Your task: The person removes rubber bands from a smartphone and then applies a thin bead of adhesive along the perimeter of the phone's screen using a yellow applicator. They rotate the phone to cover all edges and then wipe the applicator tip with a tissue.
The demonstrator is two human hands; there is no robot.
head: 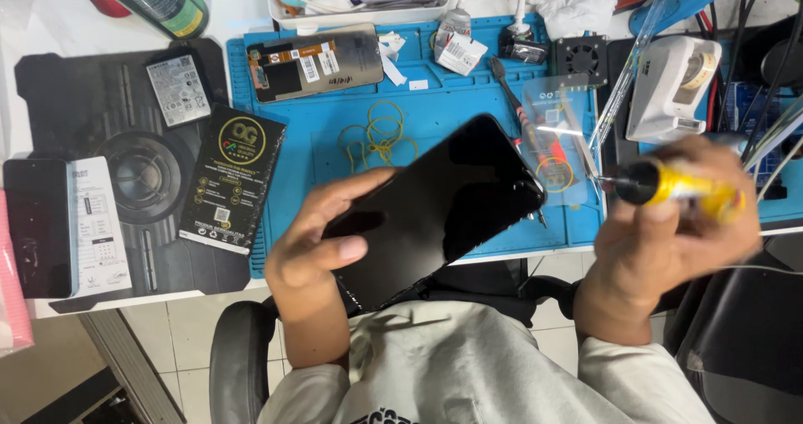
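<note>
My left hand holds a black smartphone by its lower left corner, screen up and tilted diagonally over the near edge of the blue work mat. My right hand grips a small yellow tube with a black cap pointing left toward the phone's right side; this hand is blurred. The tube's tip is a short way from the phone's edge, not touching it.
On the mat lie a phone back panel, yellow rubber bands, a clear protector sheet, a screwdriver and glue bottles. A black packet, battery and another phone lie left. A white device stands right.
</note>
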